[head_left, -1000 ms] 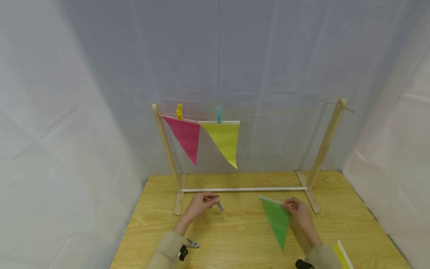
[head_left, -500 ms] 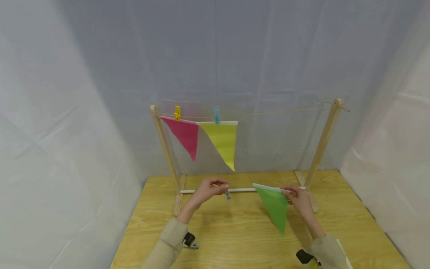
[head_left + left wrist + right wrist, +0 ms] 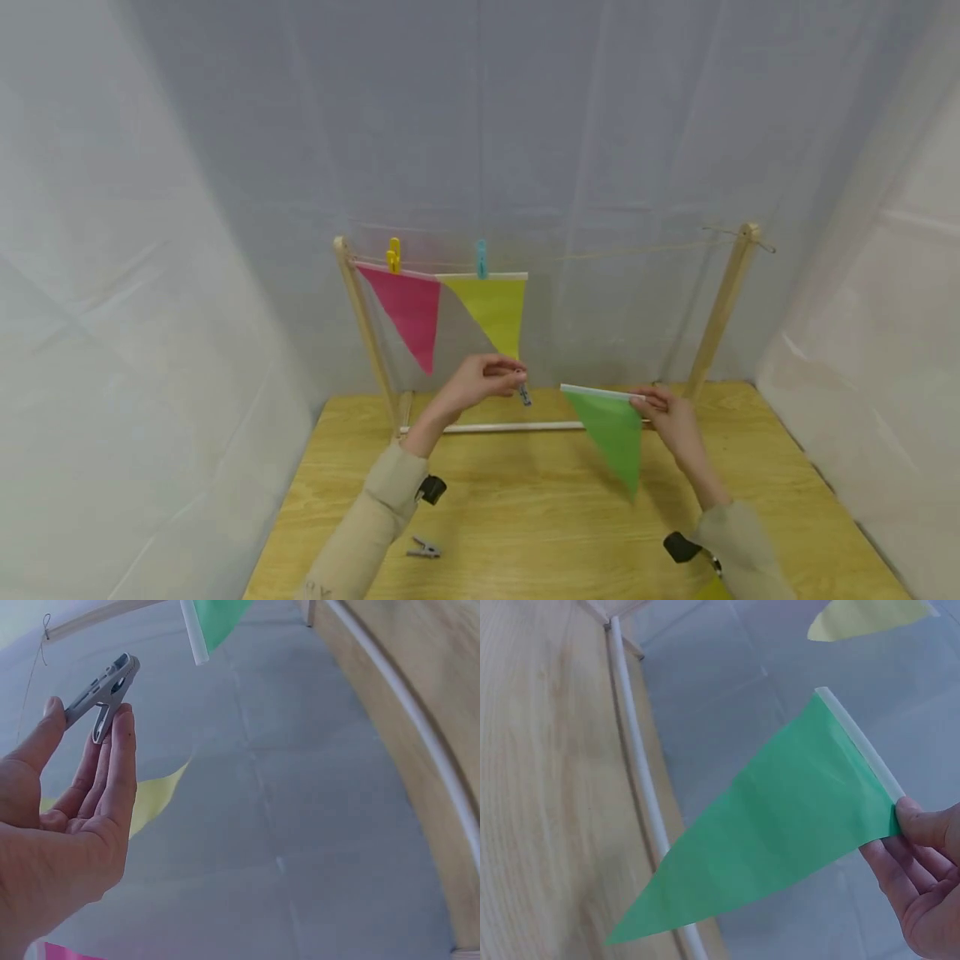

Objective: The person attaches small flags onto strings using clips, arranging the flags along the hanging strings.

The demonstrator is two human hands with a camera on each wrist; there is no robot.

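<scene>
Left hand [image 3: 480, 382] pinches a grey clothespin [image 3: 522, 393] below the string line [image 3: 615, 250]; right hand [image 3: 671, 417] pinches a green pennant [image 3: 613, 432] beside it.

By our right hand [image 3: 671, 421]: green pennant [image 3: 611, 433], white top strip. In our left hand [image 3: 480, 382]: grey clip [image 3: 523, 395]. Above the left hand we note a pink pennant [image 3: 408, 310] under a yellow peg [image 3: 393, 254] and a yellow pennant [image 3: 491, 304] under a blue peg [image 3: 481, 257]. Bench [image 3: 540, 517] below both hands: pale yellow wood grain.
</scene>
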